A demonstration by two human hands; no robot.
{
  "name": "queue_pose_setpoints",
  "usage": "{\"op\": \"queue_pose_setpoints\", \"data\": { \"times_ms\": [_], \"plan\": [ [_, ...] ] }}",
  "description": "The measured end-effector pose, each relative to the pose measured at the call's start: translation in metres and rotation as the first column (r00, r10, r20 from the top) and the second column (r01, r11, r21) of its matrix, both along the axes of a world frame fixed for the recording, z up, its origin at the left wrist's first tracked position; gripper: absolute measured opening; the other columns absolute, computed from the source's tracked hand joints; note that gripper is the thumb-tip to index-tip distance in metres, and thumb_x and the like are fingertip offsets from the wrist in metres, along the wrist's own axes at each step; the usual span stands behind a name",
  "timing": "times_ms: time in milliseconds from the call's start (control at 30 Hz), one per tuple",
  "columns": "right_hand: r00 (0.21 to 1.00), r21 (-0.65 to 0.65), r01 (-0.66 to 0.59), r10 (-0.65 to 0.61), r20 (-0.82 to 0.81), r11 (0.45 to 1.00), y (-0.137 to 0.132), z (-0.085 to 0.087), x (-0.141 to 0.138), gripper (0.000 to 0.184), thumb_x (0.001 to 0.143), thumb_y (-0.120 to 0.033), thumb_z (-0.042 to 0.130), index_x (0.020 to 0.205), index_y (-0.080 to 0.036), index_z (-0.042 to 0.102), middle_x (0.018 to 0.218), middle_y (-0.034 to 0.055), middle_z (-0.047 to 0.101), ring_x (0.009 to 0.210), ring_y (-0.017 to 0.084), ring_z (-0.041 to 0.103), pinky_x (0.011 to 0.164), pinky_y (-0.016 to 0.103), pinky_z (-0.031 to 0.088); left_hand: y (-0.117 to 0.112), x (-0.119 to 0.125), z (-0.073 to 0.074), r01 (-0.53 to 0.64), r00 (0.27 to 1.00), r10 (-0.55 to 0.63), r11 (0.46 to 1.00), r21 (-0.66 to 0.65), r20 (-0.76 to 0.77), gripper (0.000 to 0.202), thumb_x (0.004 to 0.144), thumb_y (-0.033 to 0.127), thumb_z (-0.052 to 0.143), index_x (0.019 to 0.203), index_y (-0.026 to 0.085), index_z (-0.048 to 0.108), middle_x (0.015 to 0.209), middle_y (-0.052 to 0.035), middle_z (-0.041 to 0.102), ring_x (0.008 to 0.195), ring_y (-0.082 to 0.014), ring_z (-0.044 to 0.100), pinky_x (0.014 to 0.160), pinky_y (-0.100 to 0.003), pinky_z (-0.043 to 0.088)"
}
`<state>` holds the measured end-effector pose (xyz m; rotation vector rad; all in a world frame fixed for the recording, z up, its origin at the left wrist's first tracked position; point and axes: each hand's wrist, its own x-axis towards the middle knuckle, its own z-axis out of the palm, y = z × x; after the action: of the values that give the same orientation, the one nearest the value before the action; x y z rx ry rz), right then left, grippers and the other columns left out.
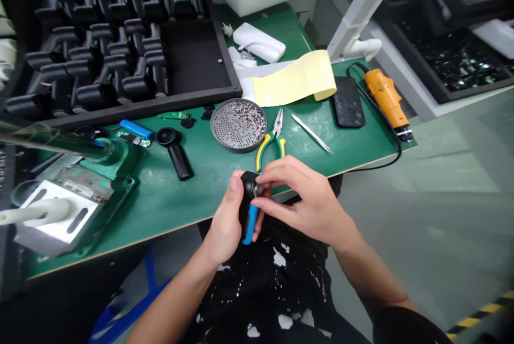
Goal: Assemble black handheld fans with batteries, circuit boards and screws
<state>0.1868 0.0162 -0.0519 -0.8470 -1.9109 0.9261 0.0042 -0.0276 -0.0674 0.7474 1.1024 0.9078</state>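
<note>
Basically the black part (248, 183) stands upright in the left hand (227, 223), closed round it, just off the bench (180, 194) edge; right hand (309, 202) pinches its top from the right, blue end twd body.

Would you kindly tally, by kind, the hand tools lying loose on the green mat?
Pliers: 1
Tweezers: 1
Electric screwdriver: 1
Total: 3
</note>
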Motion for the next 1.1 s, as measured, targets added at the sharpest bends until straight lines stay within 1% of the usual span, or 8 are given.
{"op": "queue_pose_setpoints", "data": {
  "times_ms": [167,367,433,533,633,800,967,1100],
  "plan": [
    [0.997,0.021,0.035,-0.034,-0.072,0.999,0.000,0.001,-0.009,0.024,0.092,-0.015,0.078,0.114,-0.018,0.069,0.113,0.0052,0.066,0.091,0.012,0.067,0.085,0.028,0.062,0.002,-0.002,0.002,-0.027,0.999,0.030,0.997,0.073,-0.028,0.058,0.107,0.075,0.031,0.115,0.022,0.054,0.073,0.0013,0.066,0.044,-0.0117,0.055,0.038,-0.022,0.045],
    [0.988,-0.043,0.075,-0.081,-0.135,0.996,0.005,0.000,-0.013,0.017,0.090,-0.009,0.076,0.101,-0.019,0.070,0.098,0.0010,0.067,0.088,0.011,0.066,0.083,0.027,0.061,0.007,-0.006,0.004,-0.016,1.000,0.014,0.998,0.066,0.025,0.059,0.107,0.075,0.028,0.113,0.022,0.053,0.061,0.0046,0.057,0.040,-0.0128,0.052,0.037,-0.022,0.045],
    [0.987,-0.074,0.062,-0.072,-0.141,0.995,0.005,0.000,-0.012,0.025,0.087,-0.015,0.084,0.108,-0.020,0.071,0.100,0.0009,0.067,0.091,0.012,0.066,0.085,0.028,0.063,0.008,-0.008,0.006,-0.054,0.998,0.051,0.995,0.082,0.035,0.058,0.107,0.075,0.030,0.114,0.022,0.054,0.068,0.0026,0.062,0.041,-0.0120,0.053,0.036,-0.023,0.045],
    [0.993,-0.087,0.030,-0.040,-0.115,0.996,0.004,-0.001,-0.013,0.052,0.087,-0.028,0.089,0.134,-0.023,0.068,0.123,0.0051,0.069,0.105,0.015,0.070,0.097,0.032,0.065,0.009,-0.007,0.009,-0.092,0.996,0.090,0.991,0.094,0.025,0.057,0.105,0.075,0.039,0.115,0.022,0.056,0.082,-0.0010,0.068,0.045,-0.0115,0.055,0.036,-0.024,0.046],
    [0.997,-0.008,0.073,-0.073,-0.033,0.997,-0.001,-0.002,-0.017,0.041,0.097,-0.027,0.079,0.137,-0.027,0.071,0.135,0.0057,0.071,0.118,0.017,0.072,0.107,0.035,0.064,0.009,-0.005,0.007,-0.132,0.991,0.132,0.991,0.029,0.033,0.063,0.102,0.079,0.041,0.111,0.020,0.059,0.069,0.0001,0.063,0.044,-0.0136,0.056,0.036,-0.025,0.046],
    [0.988,0.011,0.147,-0.147,-0.049,0.989,-0.006,-0.004,-0.024,0.033,0.099,-0.021,0.074,0.132,-0.026,0.074,0.124,0.0042,0.076,0.107,0.015,0.076,0.098,0.031,0.066,0.009,-0.002,0.005,-0.199,0.980,0.199,0.980,0.006,0.021,0.062,0.099,0.081,0.047,0.105,0.021,0.059,0.067,0.0002,0.063,0.043,-0.0130,0.056,0.037,-0.023,0.044],
    [0.981,-0.131,0.121,-0.139,-0.136,0.984,-0.003,-0.006,-0.028,0.031,0.093,-0.017,0.076,0.123,-0.022,0.075,0.109,0.0030,0.076,0.093,0.013,0.074,0.090,0.029,0.066,0.007,0.000,0.006,-0.218,0.975,0.220,0.974,0.068,-0.014,0.055,0.101,0.076,0.049,0.106,0.022,0.058,0.075,-0.0003,0.067,0.043,-0.0114,0.055,0.035,-0.023,0.043],
    [0.977,-0.164,0.135,-0.159,-0.143,0.977,-0.002,-0.007,-0.027,0.028,0.089,-0.017,0.075,0.116,-0.021,0.074,0.103,0.0016,0.075,0.089,0.013,0.072,0.086,0.030,0.065,0.007,-0.001,0.005,-0.212,0.976,0.214,0.975,0.070,-0.027,0.052,0.102,0.074,0.049,0.106,0.023,0.056,0.074,0.0015,0.066,0.042,-0.0107,0.055,0.036,-0.022,0.044]
  ]
}}
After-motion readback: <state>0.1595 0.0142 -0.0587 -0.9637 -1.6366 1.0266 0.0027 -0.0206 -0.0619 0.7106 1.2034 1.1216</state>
